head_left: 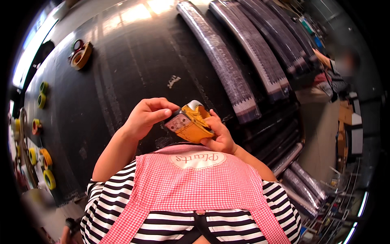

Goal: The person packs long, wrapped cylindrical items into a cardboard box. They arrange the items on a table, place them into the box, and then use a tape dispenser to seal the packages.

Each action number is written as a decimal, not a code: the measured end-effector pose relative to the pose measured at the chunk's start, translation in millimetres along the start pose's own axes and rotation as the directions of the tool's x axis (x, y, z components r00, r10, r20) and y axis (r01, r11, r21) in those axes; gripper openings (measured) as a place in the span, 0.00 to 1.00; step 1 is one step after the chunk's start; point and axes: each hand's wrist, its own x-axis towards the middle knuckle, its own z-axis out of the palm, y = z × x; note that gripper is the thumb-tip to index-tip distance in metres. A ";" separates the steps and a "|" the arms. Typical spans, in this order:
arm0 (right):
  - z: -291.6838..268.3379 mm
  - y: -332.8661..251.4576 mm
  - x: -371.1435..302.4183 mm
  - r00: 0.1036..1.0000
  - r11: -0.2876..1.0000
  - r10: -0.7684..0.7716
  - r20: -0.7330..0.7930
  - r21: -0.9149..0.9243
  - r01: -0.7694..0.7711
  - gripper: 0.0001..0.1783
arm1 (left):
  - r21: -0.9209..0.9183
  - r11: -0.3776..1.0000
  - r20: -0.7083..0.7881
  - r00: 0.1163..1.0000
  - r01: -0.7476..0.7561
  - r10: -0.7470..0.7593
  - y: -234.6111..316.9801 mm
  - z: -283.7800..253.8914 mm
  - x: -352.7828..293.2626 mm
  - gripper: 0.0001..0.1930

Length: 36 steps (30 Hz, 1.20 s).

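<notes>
A worn yellow tape dispenser [191,129] with a riveted metal plate is held up close to my apron, over the near edge of the black table [134,77]. My right hand [221,136] grips it from the right, thumb below and fingers over its open side. A roll inside is partly hidden by the frame and my fingers. My left hand [148,116] has its thumb and forefinger closed at the dispenser's dark left end. Whether a loose tape end lies between those fingertips is too small to tell.
Several long plastic-wrapped bundles [227,67] lie across the table's right side; more wrapped bundles [302,187] are lower right. Tape rolls [83,56] sit at the far left, others [48,179] along the left edge. Another person [333,77] stands beyond at right, near cardboard boxes [345,116].
</notes>
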 end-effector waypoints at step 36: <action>-86.1 8.9 -171.8 0.593 0.720 0.668 -0.450 0.593 -0.361 0.25 | 0.437 0.861 0.393 0.916 -0.259 0.076 -152.4 146.5 208.3 0.03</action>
